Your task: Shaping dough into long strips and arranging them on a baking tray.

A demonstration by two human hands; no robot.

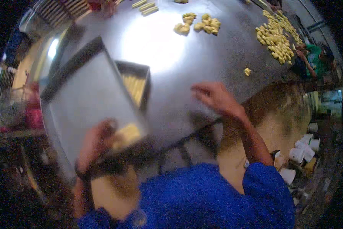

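Observation:
A large grey metal tray (pixel 87 87) lies tilted at the left of the table. Over its near end is my left hand (pixel 97 139), smeared by motion, beside a few pale yellow dough pieces (pixel 129 133) in the near corner. Whether those blurred fingers grip any dough is unclear. My right hand (pixel 217 99) hovers above the table to the right of the tray, fingers loosely bent and a little apart, with nothing visible in them. Partly behind the large tray stands a smaller dark pan (pixel 146 82) holding a row of yellow dough sticks (pixel 134 88).
The shiny metal table (pixel 171 95) carries small dough clumps (pixel 207 24) at the far side and a big heap of dough pieces (pixel 276 36) far right. A person in green (pixel 314 61) works beside that heap. White buckets (pixel 303 149) stand on the floor at right.

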